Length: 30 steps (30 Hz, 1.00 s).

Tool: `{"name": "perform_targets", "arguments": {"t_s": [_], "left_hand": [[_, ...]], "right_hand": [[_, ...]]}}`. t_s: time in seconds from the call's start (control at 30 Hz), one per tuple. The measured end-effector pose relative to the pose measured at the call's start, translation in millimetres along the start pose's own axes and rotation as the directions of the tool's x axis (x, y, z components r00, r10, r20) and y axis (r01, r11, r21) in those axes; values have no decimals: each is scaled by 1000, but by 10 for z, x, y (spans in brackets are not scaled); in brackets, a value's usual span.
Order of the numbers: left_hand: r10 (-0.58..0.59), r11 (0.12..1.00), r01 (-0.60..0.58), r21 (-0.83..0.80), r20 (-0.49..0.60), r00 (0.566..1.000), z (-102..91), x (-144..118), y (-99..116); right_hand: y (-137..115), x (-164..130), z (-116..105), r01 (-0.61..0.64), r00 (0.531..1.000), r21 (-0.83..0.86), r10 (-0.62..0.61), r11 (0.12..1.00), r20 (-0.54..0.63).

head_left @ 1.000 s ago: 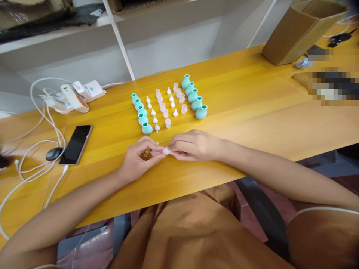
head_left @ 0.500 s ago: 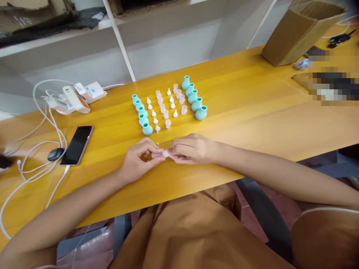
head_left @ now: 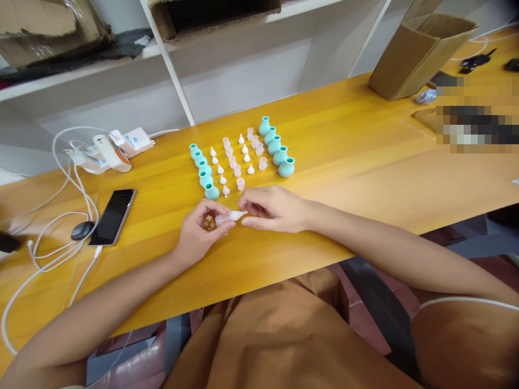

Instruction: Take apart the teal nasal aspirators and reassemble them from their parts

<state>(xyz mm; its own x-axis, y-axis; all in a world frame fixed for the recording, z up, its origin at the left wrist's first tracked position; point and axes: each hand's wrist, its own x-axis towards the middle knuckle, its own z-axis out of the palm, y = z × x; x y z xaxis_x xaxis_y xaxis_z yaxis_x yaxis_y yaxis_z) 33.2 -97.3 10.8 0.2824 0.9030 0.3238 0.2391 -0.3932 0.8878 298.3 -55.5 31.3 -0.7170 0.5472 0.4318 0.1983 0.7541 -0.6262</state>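
Note:
Between the thumb and fingers of my left hand (head_left: 200,229) is a clear plastic cup with a white pointed nozzle (head_left: 234,216) fitted on its end, tilted so that the tip faces right. My right hand (head_left: 275,209) is beside the tip, thumb and fingers apart, with nothing visible in it. Several small clear rings (head_left: 209,223) lie on the table, seen through the gap of my left hand. Beyond my hands stand rows of white nozzles (head_left: 220,169), translucent pinkish cups (head_left: 232,161) and teal squeeze bulbs (head_left: 286,167), with more teal bulbs (head_left: 211,191) at the left.
On the left of the wooden table (head_left: 348,162) are a phone (head_left: 113,217), a black mouse-like object (head_left: 82,230), white cables and chargers (head_left: 135,140). A tall cardboard box (head_left: 417,56) stands at the back right. White shelving (head_left: 243,75) rises behind.
My right hand has let go of the nozzle and its fingers have spread slightly apart. The white tip now shows fully, while my left hand keeps the cup. The view has shifted slightly.

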Motion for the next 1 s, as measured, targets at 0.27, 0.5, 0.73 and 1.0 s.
{"name": "perform_targets", "arguments": {"t_s": [0.27,0.5,0.73,1.0], "left_hand": [[84,994,-88,63,64,994,-22,-15,-1],[4,1000,-7,-24,-98,995,-18,9,4],[84,990,-80,114,-33,996,-41,-10,-37],[85,990,-86,112,18,996,-15,-23,-17]], "right_hand": [[77,26,89,21,996,72,-27,997,84],[167,32,89,-25,999,121,28,992,-16],[294,33,23,-22,999,-13,22,1000,30],[173,-8,-25,-3,996,-146,17,989,92]]}}
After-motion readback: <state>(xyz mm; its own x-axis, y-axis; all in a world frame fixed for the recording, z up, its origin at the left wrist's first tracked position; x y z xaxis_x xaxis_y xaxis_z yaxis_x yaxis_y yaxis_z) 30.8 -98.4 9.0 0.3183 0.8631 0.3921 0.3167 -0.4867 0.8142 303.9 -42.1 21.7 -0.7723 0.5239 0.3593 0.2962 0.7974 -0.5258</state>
